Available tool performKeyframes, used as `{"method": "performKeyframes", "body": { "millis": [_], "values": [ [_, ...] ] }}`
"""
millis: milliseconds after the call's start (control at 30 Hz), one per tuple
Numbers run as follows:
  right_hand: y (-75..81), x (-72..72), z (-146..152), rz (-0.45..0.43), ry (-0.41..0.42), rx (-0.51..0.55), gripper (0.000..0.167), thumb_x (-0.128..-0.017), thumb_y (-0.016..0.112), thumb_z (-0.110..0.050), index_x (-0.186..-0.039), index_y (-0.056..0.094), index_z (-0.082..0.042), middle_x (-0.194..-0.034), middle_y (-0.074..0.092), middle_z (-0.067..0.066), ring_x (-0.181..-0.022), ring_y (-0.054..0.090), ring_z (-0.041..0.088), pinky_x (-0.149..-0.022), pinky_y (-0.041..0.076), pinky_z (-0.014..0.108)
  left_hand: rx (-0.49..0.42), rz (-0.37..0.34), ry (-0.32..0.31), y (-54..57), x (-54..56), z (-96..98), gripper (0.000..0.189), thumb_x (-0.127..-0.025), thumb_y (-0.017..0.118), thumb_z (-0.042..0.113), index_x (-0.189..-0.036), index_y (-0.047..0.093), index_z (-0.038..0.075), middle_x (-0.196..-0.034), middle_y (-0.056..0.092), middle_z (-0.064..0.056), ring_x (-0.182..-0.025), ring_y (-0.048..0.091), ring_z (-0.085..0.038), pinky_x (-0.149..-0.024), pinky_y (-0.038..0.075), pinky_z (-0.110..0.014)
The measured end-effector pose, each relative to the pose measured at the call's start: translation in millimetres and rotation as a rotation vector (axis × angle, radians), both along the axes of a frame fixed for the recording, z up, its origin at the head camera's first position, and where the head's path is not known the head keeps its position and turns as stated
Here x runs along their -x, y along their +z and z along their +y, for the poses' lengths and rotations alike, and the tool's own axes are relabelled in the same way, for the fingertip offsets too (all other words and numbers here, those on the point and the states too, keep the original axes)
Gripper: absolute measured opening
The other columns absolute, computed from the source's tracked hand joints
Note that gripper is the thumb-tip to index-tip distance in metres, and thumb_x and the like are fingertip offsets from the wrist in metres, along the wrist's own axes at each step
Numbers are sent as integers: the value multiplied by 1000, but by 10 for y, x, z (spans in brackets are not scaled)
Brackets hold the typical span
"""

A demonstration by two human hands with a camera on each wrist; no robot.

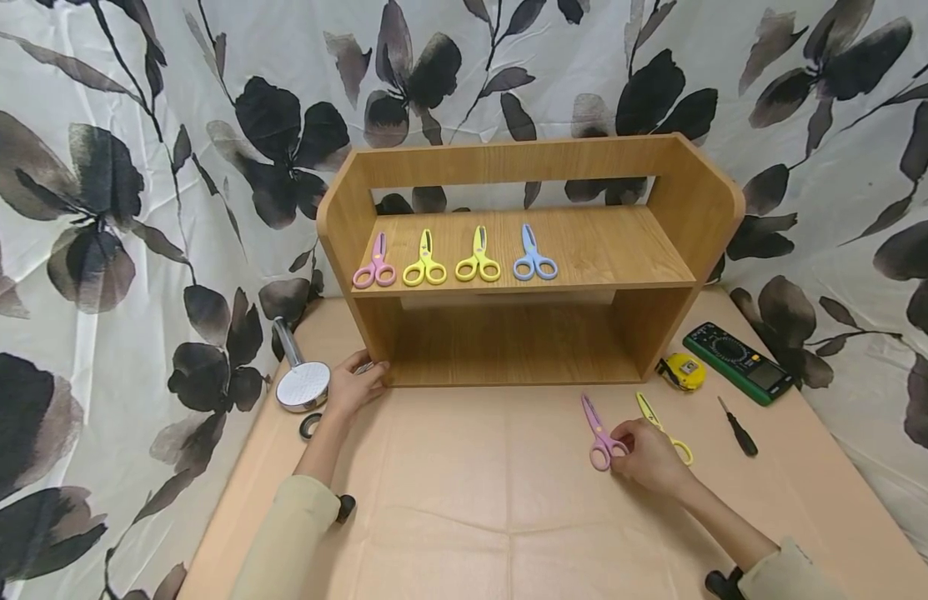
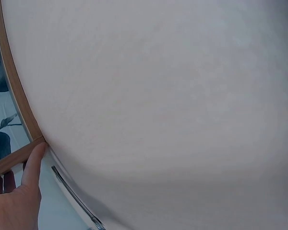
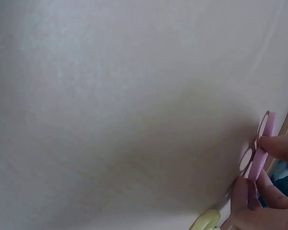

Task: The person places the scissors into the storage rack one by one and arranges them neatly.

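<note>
Cream cloth sleeves (image 1: 287,537) led to the left hand (image 1: 353,387), gripping the tan wooden shelf (image 1: 606,250) by its lower left front corner, and the right hand (image 1: 649,457), pinching pink ring-handled scissors (image 1: 599,432) toward the right edge of the desk (image 1: 448,483). Their long axis pointed at the shelf's front edge, tips leaning left; yellow ring-handled scissors (image 1: 648,409) just right of them were partly hidden by the right hand.
</note>
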State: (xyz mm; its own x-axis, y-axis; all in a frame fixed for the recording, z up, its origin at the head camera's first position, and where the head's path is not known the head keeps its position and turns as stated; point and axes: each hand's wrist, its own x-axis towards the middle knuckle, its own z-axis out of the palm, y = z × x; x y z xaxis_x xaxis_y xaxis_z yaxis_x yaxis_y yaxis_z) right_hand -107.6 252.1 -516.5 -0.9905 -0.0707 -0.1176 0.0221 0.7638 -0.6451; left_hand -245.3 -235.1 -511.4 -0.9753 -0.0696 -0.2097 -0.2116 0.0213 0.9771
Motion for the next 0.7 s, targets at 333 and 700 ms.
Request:
{"method": "performKeyframes", "body": {
  "millis": [333, 700],
  "values": [
    [11, -44, -30, -50, -35, 65, 35, -74, 78, -1, -107, 64, 3, -86, 61, 6, -78, 53, 17, -58, 42, 21, 37, 33, 10, -16, -11, 20, 51, -99, 67, 10, -148, 55, 6, -150, 47, -17, -128, 61, -37, -105, 58, -47],
    [-1, -114, -37, -81, -74, 116, 41, -78, 81, -8, -113, 62, 2, -94, 63, 10, -83, 53, 19, -59, 44, 22, 37, 35, 10, -46, 2, 9, 50, -98, 69, 11, -146, 57, 5, -148, 49, -17, -123, 64, -35, -103, 59, -47]
  ]
}}
